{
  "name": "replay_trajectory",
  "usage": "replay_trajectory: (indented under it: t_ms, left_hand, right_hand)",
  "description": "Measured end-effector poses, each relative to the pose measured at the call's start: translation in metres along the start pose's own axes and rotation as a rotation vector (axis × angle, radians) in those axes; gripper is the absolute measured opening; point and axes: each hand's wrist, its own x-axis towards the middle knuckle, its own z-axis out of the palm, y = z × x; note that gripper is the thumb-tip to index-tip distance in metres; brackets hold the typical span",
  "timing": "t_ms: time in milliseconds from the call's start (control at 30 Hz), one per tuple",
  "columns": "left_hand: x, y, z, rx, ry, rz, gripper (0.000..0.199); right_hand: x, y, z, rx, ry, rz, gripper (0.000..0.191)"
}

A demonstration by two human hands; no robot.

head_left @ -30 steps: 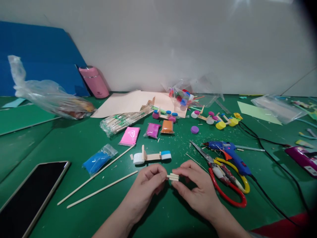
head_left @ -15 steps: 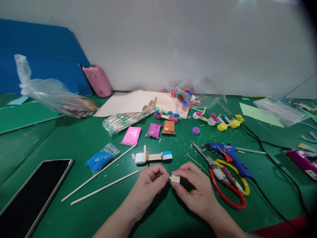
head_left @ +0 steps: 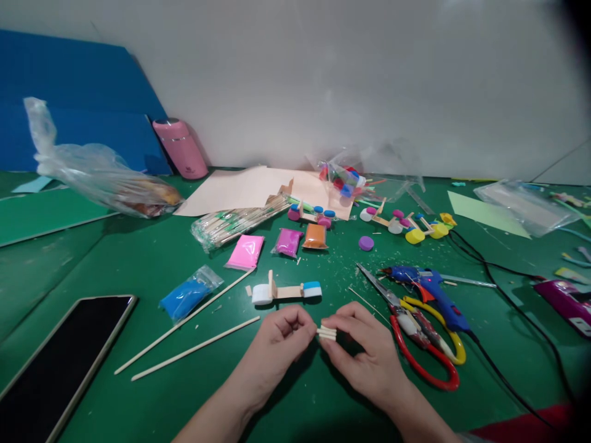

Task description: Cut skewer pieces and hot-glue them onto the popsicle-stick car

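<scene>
Several short pale sticks point(head_left: 327, 333) lie side by side between my two hands. My left hand point(head_left: 282, 341) pinches their left end between thumb and forefinger. At their right, my right hand point(head_left: 364, 351) holds them between thumb and fingers. Just beyond my hands lies a small wooden-stick car point(head_left: 289, 292) with white wheels at its left end and blue-and-white ones at its right. Two long pale sticks, one nearer point(head_left: 196, 349) and one farther point(head_left: 184, 321), rest left of my left hand. Scissors point(head_left: 425, 344) with red and yellow handles lie right of my right hand.
A blue glue gun point(head_left: 429, 286) with a black cable is at the right. Clay packets, pink point(head_left: 246, 252), purple point(head_left: 288, 242), orange point(head_left: 315, 236) and blue point(head_left: 187, 296), lie beyond and to the left. A phone point(head_left: 62, 363) occupies the left front; a pink bottle point(head_left: 181, 149) leans behind.
</scene>
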Motion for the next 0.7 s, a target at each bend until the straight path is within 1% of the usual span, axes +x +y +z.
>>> replay_trajectory:
  t_ms: [200,233,333,367,400,533,633,700]
  left_hand:
    - [0.0000,0.0005,-0.0002,-0.001,-0.004,0.005,0.019]
    - [0.0003,0.0005,-0.0004,-0.002,-0.001,0.007,0.019]
    - [0.0012,0.0008,-0.0005,-0.014,0.012,0.011,0.019]
    - [0.0014,0.0011,-0.0003,-0.022,0.016,0.011,0.019]
    - [0.0014,0.0016,0.0000,-0.026,0.018,0.012,0.019]
    - [0.0000,0.0057,0.0030,0.028,0.047,0.036,0.017]
    - [-0.0012,0.0090,0.0054,0.077,0.082,0.056,0.015]
    - [-0.0017,0.0099,0.0066,0.078,0.101,0.054,0.015]
  right_hand:
    - [-0.0018,0.0011,-0.0009,0.015,-0.015,0.021,0.023]
    - [-0.0021,0.0010,-0.0011,0.018,-0.020,0.037,0.027]
    - [-0.0028,-0.0002,-0.0024,0.040,-0.035,0.119,0.048]
    - [-0.0028,-0.0010,-0.0032,0.053,-0.038,0.144,0.052]
    - [-0.0027,-0.0019,-0.0040,0.067,-0.040,0.163,0.052]
    - [-0.0018,-0.0057,-0.0072,0.091,-0.078,0.219,0.043]
    - [-0.0024,-0.0066,-0.0088,0.105,-0.135,0.272,0.045]
    - [-0.0037,-0.0058,-0.0102,0.100,-0.141,0.294,0.046]
